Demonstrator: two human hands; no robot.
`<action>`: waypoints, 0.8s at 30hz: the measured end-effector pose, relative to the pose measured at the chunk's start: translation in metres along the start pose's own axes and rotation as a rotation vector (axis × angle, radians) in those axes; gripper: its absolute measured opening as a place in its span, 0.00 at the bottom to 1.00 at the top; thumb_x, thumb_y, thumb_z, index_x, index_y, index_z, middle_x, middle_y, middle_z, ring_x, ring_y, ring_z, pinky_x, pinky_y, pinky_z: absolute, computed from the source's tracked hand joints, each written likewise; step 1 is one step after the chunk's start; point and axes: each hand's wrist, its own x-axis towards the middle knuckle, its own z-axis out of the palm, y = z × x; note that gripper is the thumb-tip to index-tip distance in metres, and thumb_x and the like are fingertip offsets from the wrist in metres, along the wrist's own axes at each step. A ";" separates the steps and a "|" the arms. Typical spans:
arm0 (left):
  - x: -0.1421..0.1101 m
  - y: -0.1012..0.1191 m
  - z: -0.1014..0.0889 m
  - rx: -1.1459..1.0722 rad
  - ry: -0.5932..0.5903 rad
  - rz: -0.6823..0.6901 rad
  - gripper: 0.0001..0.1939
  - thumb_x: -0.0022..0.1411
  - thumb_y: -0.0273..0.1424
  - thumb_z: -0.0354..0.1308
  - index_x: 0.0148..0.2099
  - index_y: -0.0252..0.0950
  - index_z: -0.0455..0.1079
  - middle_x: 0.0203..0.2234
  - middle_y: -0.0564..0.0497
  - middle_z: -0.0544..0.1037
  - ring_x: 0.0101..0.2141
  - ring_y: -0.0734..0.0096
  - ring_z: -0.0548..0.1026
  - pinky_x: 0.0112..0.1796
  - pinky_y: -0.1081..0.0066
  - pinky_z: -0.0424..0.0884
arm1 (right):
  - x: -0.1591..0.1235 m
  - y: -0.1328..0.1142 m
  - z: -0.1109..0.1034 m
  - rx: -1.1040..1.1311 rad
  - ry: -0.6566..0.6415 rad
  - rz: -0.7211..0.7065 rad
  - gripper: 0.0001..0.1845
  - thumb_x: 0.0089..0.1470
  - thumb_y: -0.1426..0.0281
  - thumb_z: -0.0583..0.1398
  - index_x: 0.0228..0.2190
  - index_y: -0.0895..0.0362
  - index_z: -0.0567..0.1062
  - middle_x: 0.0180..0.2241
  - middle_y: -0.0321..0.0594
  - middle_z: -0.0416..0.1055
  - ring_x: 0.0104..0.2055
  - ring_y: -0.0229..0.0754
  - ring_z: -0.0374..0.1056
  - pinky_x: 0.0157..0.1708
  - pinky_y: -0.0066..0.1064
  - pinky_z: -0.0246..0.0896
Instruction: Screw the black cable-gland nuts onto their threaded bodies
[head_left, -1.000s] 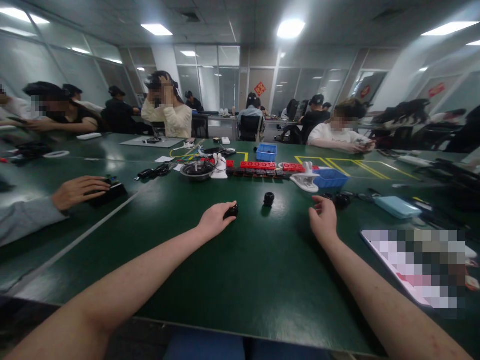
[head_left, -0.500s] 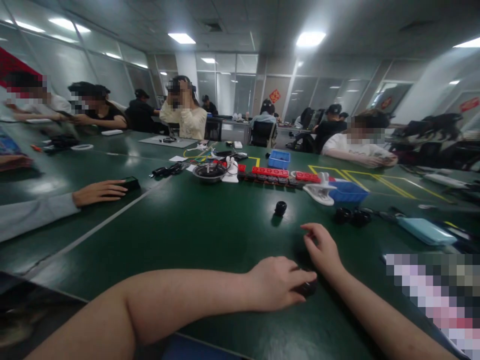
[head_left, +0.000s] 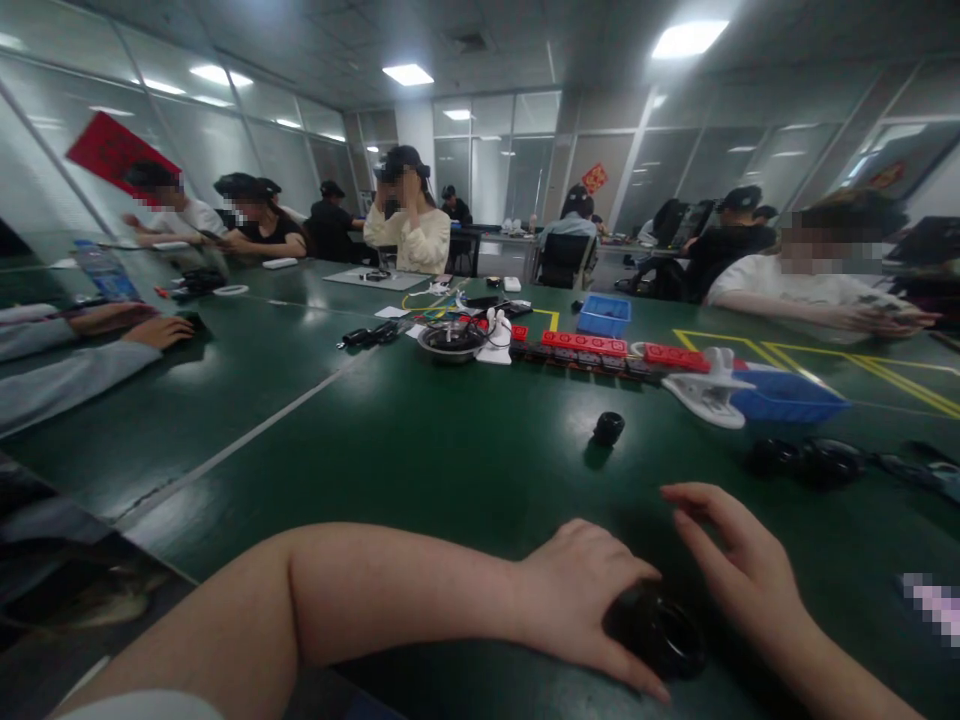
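My left hand [head_left: 581, 600] reaches in from the left, thumb and fingers around a glossy black cylinder [head_left: 660, 630] with a round opening at its end; it looks like a camera lens, but I cannot be sure. Part of it is hidden under the palm. To its right, my right hand [head_left: 739, 550] holds nothing, its fingers half curled and its thumb apart from them. Beyond the hands a smaller black cylindrical piece [head_left: 608, 428] stands on the green table [head_left: 450, 450].
Farther back lie a row of red blocks [head_left: 585, 344], a round metal dish [head_left: 451, 345], a white clamp-like piece [head_left: 705, 395] and blue bins [head_left: 787, 393]. Black round items [head_left: 814, 460] sit at the right. A neighbour's hands [head_left: 161, 332] rest at the left; other people sit around.
The view has swung left and the scene has shifted right. My left hand has opened wider around the black cylinder, and more of that cylinder shows. My right hand stays empty beside it.
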 end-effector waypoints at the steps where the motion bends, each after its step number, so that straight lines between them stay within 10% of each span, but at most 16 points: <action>1: -0.001 -0.001 0.001 0.002 0.005 -0.008 0.30 0.46 0.51 0.59 0.47 0.37 0.66 0.38 0.47 0.72 0.42 0.59 0.69 0.46 0.63 0.60 | -0.001 -0.003 -0.001 -0.001 -0.004 -0.010 0.08 0.51 0.66 0.53 0.34 0.52 0.69 0.31 0.39 0.70 0.32 0.43 0.68 0.29 0.34 0.65; 11: -0.001 -0.005 0.004 0.060 0.024 -0.098 0.26 0.43 0.52 0.60 0.39 0.39 0.70 0.34 0.50 0.70 0.37 0.63 0.67 0.41 0.64 0.61 | -0.019 -0.058 -0.014 -0.009 -0.206 -0.314 0.16 0.53 0.61 0.53 0.42 0.54 0.66 0.36 0.43 0.68 0.37 0.43 0.66 0.33 0.32 0.65; 24: 0.001 -0.006 0.003 0.086 0.060 -0.159 0.22 0.41 0.46 0.63 0.35 0.37 0.69 0.35 0.51 0.68 0.38 0.65 0.65 0.45 0.63 0.59 | -0.016 -0.065 -0.014 -0.234 -0.381 -0.278 0.10 0.52 0.65 0.54 0.30 0.57 0.72 0.27 0.43 0.67 0.29 0.42 0.62 0.27 0.33 0.61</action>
